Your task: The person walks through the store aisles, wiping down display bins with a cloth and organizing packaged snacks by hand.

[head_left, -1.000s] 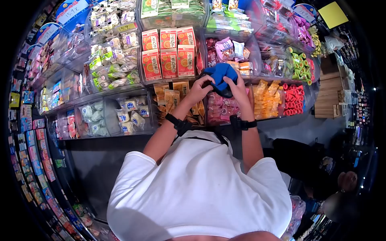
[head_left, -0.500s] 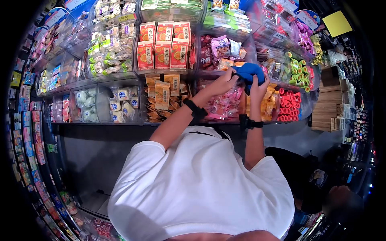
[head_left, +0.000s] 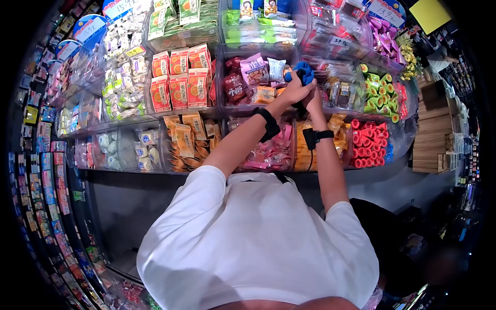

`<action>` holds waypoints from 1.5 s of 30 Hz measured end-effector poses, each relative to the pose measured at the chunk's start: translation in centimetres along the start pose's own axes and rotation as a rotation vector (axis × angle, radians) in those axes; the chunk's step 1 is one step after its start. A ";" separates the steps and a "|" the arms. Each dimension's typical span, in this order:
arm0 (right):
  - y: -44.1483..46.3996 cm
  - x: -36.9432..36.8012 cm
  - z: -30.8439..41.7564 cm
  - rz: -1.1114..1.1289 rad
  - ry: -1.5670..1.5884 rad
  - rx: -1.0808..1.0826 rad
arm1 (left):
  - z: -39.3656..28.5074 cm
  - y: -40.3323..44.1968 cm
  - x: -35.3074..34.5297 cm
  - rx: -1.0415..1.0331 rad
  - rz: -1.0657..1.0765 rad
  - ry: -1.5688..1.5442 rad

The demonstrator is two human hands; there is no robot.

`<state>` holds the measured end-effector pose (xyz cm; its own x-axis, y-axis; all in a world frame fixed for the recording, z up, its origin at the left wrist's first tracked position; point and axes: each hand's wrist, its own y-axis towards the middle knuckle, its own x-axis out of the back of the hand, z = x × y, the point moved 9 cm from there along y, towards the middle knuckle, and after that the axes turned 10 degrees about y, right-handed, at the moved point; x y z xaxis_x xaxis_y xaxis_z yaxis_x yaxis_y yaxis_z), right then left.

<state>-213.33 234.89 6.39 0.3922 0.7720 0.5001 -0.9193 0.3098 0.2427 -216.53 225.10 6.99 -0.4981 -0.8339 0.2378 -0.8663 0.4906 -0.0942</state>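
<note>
Both hands are together over the snack bins, gripping a bunched blue cloth [head_left: 305, 71]. My left hand [head_left: 294, 90] is closed on its lower left side, fingers bent. My right hand [head_left: 312, 98] is closed on it from the right, with its fingers partly hidden. A dark part hangs below the cloth between the hands. Just left of them, a bin holds purple snack bags [head_left: 254, 70] and an orange packet [head_left: 265, 94]. Below are pink-wrapped candies [head_left: 268, 150] and yellow-wrapped candies [head_left: 338, 134].
Red sunflower-seed packets [head_left: 178, 88] stand in a bin to the left. Green rolls [head_left: 380, 90] and red rolls [head_left: 369, 139] fill bins on the right. Price signs [head_left: 386, 13] rise at the back. Beyond is a wooden stand [head_left: 430, 129]. A person in dark clothing [head_left: 372, 222] is behind at right.
The hands have drawn closer together, and the blue cloth is bunched smaller. The view has shifted, so the bins sit differently in the frame.
</note>
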 end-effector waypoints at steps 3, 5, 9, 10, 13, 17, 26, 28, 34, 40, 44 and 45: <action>2.3 0.1 0.5 0.066 -0.168 -0.102 | 0.2 3.7 0.7 -0.078 -0.120 0.316; 3.9 -0.3 1.5 0.122 -0.160 -0.103 | -1.2 5.1 1.4 -0.054 -0.109 0.235; 7.4 -1.8 0.3 0.101 -0.225 -0.045 | -0.4 9.3 2.5 -0.018 -0.141 0.156; 7.9 -2.1 0.1 0.132 -0.276 -0.066 | -0.6 9.9 2.9 -0.002 -0.170 0.184; 8.9 -2.1 0.2 0.131 -0.269 -0.141 | 1.5 12.5 3.3 0.014 -0.184 0.241; 7.1 -2.6 0.6 0.151 -0.357 -0.002 | 1.3 10.4 2.7 -0.027 -0.095 0.260; 1.1 -1.4 1.5 0.238 -0.324 -0.038 | 0.8 4.6 1.1 0.026 0.089 0.195; 2.0 -0.8 1.5 0.059 -0.133 0.144 | 0.2 6.3 1.4 -0.126 -0.047 0.170; -3.4 2.6 11.0 0.770 0.013 0.031 | 1.1 4.9 3.0 -0.136 0.119 0.252; -9.4 20.2 27.9 0.017 0.629 0.617 | -4.4 -11.0 8.8 -0.030 0.355 -0.212; -16.4 26.7 33.4 -0.493 0.211 1.125 | 0.0 -20.5 13.3 0.076 0.338 -0.510; -17.5 25.5 35.0 -0.650 -0.163 1.140 | 1.0 -22.4 14.9 0.005 0.366 -0.661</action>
<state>-186.12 229.79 43.99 0.8212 0.5615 0.1020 -0.0526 -0.1035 0.9932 -204.60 201.41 11.67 -0.6721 -0.5967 -0.4384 -0.6405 0.7656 -0.0601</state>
